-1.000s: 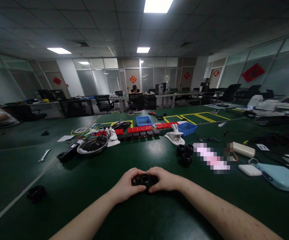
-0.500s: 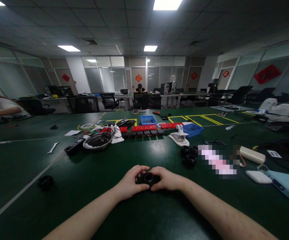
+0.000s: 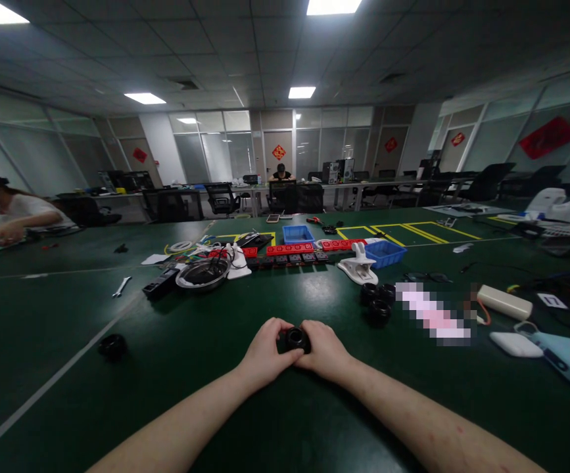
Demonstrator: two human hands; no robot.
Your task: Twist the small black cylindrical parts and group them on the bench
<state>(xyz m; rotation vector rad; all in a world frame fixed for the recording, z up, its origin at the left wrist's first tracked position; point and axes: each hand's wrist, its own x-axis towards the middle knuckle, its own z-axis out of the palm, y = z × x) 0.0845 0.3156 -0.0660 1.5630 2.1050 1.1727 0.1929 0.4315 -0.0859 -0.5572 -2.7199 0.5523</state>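
A small black ring-shaped part (image 3: 295, 339) rests just above the green table, gripped from both sides. My left hand (image 3: 265, 355) curls round its left side with closed fingers. My right hand (image 3: 325, 351) wraps its right side the same way, thumbs nearly meeting below the part. Its open round centre faces up toward me. A cluster of similar black round parts (image 3: 377, 299) lies to the right, a hand's length away. Another black ring (image 3: 112, 345) lies alone at the left.
A metal bowl (image 3: 202, 273), red and black power strips (image 3: 289, 253), blue bins (image 3: 382, 253), a white clamp (image 3: 358, 265) and a wrench (image 3: 121, 286) lie farther back. White and light-blue devices (image 3: 565, 355) sit at the right. A person (image 3: 3, 213) works at far left; another sits at the back.
My hands have closed tighter round the black part and drawn together. The view has swung left, bringing the person at the left edge further in.
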